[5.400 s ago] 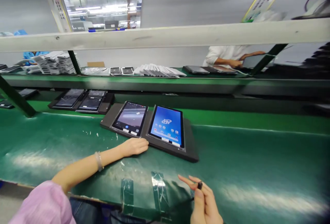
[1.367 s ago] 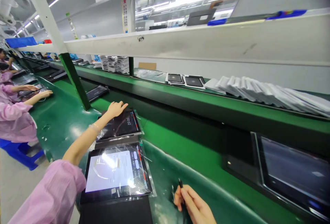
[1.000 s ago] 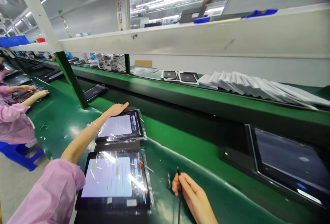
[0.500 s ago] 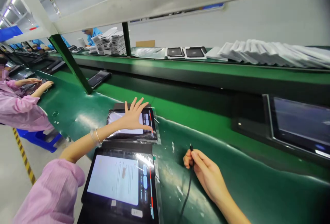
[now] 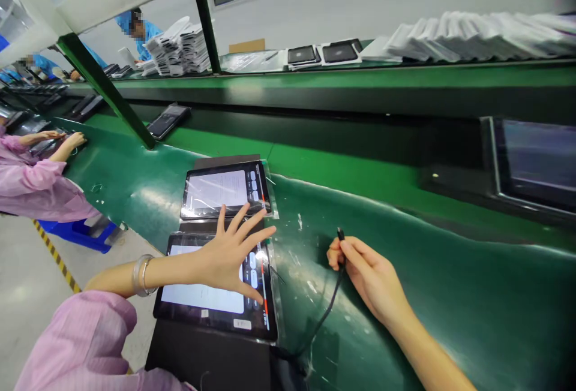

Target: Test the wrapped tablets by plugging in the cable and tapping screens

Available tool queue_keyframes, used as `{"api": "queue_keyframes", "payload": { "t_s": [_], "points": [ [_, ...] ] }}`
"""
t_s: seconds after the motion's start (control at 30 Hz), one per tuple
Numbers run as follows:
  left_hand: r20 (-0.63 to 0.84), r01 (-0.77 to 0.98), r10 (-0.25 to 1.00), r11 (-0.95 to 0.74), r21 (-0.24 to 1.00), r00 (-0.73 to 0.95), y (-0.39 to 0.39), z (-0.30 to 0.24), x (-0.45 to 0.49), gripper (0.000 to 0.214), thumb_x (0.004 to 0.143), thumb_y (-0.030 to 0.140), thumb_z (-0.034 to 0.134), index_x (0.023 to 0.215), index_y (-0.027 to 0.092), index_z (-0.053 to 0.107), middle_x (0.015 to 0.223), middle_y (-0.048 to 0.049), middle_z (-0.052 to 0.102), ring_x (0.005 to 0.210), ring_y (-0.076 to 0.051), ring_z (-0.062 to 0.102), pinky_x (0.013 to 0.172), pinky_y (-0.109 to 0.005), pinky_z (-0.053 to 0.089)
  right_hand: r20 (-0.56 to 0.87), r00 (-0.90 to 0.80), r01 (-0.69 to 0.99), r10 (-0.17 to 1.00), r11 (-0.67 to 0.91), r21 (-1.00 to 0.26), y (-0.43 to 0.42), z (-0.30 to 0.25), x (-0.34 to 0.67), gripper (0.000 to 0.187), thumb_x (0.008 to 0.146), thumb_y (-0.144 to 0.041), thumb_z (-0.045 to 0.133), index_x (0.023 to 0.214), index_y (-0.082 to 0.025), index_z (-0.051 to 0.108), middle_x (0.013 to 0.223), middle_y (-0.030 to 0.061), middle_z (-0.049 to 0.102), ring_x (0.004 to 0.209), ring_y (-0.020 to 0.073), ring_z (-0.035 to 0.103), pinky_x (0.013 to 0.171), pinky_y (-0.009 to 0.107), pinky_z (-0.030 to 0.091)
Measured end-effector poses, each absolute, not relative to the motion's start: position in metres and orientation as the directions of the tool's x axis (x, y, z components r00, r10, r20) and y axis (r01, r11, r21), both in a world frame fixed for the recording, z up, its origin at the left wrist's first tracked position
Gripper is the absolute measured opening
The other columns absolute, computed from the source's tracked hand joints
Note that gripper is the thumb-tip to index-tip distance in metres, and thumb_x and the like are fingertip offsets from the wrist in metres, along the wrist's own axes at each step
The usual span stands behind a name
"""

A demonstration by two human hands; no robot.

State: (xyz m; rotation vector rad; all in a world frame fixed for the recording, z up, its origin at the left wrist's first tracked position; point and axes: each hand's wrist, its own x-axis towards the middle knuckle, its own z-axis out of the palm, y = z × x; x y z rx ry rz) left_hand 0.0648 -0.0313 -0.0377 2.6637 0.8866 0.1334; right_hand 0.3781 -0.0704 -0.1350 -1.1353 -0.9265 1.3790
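Two tablets lie on a dark board on the green table. Left hand, fingers splayed, gripping nothing, over nearer tablet; contact unclear, stray tap possible. Right hand pinches black cable end; slack could snag.

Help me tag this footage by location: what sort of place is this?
Probably an electronics factory floor: several tablets with lit screens, a long green workbench, and a co-worker in pink seated farther along it suggest a production line.

Left hand is spread wide, right hand pinching, its lower fingers seemingly curled
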Motion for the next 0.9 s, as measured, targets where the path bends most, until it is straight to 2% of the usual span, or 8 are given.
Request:
{"api": "queue_keyframes", "payload": {
  "t_s": [0.13, 0.27, 0.33, 0.47, 0.57, 0.67, 0.8, 0.9],
  "points": [
    [0.002, 0.600, 0.637, -0.728, 0.333, 0.771, -0.028, -0.039, 0.064, 0.135, 0.069, 0.085, 0.073, 0.167, 0.029, 0.000, 0.173, -0.0168, 0.000, 0.156, -0.050, -0.010, 0.114, -0.083, -0.011, -0.138, 0.021, -0.268, 0.990, -0.127, -0.955, -0.072, -0.137, 0.379, 0.037, 0.092, -0.060, 0.073, 0.091, -0.023, 0.071, 0.075, 0.0029, 0.061, 0.071, 0.0180, 0.054, 0.070, 0.031, 0.041],
    [-0.033, 0.565, 0.586, -0.762, 0.316, 0.810, -0.027, -0.039, 0.065, 0.132, 0.068, 0.085, 0.074, 0.167, 0.030, 0.006, 0.173, -0.0179, 0.002, 0.156, -0.052, -0.008, 0.111, -0.085, -0.014, -0.142, 0.002, -0.267, 0.990, -0.136, -0.954, -0.073, -0.138, 0.379, 0.036, 0.095, -0.059, 0.070, 0.092, -0.023, 0.070, 0.076, 0.0023, 0.061, 0.072, 0.0175, 0.054, 0.072, 0.031, 0.040],
    [-0.036, 0.584, 0.607, -0.745, 0.321, 0.794, -0.022, -0.039, 0.066, 0.130, 0.068, 0.085, 0.073, 0.167, 0.029, 0.009, 0.173, -0.0181, 0.005, 0.156, -0.051, -0.007, 0.112, -0.085, -0.012, -0.141, -0.007, -0.264, 0.990, -0.137, -0.955, -0.073, -0.139, 0.379, 0.036, 0.095, -0.058, 0.069, 0.093, -0.022, 0.069, 0.077, 0.0023, 0.061, 0.071, 0.0177, 0.054, 0.071, 0.032, 0.039],
    [0.042, 0.694, 0.730, -0.664, 0.279, 0.682, 0.001, -0.038, 0.069, 0.106, 0.077, 0.082, 0.068, 0.159, 0.026, 0.031, 0.172, -0.0170, 0.012, 0.159, -0.046, -0.003, 0.118, -0.080, -0.008, -0.125, -0.030, -0.240, 0.992, -0.128, -0.962, -0.072, -0.142, 0.381, 0.035, 0.098, -0.056, 0.065, 0.094, -0.021, 0.068, 0.077, 0.0023, 0.060, 0.072, 0.0184, 0.053, 0.072, 0.033, 0.039],
    [0.092, 0.748, 0.775, -0.628, 0.213, 0.625, 0.017, -0.040, 0.068, 0.084, 0.085, 0.075, 0.066, 0.150, 0.026, 0.045, 0.173, -0.0147, 0.010, 0.158, -0.047, -0.004, 0.117, -0.080, -0.007, -0.121, -0.050, -0.208, 0.991, -0.129, -0.970, -0.073, -0.146, 0.384, 0.034, 0.102, -0.055, 0.061, 0.097, -0.022, 0.067, 0.079, 0.0025, 0.061, 0.075, 0.0189, 0.054, 0.074, 0.033, 0.039],
    [0.094, 0.777, 0.796, -0.604, 0.177, 0.598, 0.027, -0.045, 0.066, 0.073, 0.093, 0.068, 0.061, 0.153, 0.029, 0.045, 0.174, -0.0119, 0.006, 0.158, -0.046, -0.007, 0.117, -0.081, -0.007, -0.128, -0.068, -0.178, 0.989, -0.139, -0.974, -0.075, -0.148, 0.386, 0.034, 0.103, -0.054, 0.058, 0.099, -0.021, 0.067, 0.080, 0.0029, 0.061, 0.076, 0.0197, 0.055, 0.076, 0.033, 0.039],
    [0.084, 0.779, 0.801, -0.597, 0.191, 0.593, 0.039, -0.048, 0.065, 0.056, 0.099, 0.061, 0.055, 0.149, 0.036, 0.051, 0.175, -0.0049, 0.005, 0.159, -0.043, -0.008, 0.117, -0.079, -0.009, -0.141, -0.066, -0.164, 0.988, -0.150, -0.975, -0.077, -0.147, 0.386, 0.035, 0.103, -0.055, 0.058, 0.097, -0.021, 0.067, 0.079, 0.0031, 0.061, 0.075, 0.0199, 0.054, 0.077, 0.034, 0.040],
    [0.128, 0.800, 0.826, -0.564, 0.204, 0.550, 0.056, -0.047, 0.068, 0.058, 0.100, 0.062, 0.052, 0.151, 0.036, 0.049, 0.175, -0.0051, 0.006, 0.160, -0.040, -0.007, 0.119, -0.077, -0.007, -0.153, -0.069, -0.158, 0.986, -0.162, -0.974, -0.077, -0.145, 0.386, 0.037, 0.102, -0.057, 0.059, 0.097, -0.021, 0.066, 0.079, 0.0036, 0.061, 0.075, 0.0206, 0.054, 0.076, 0.034, 0.041]
  ]
}}
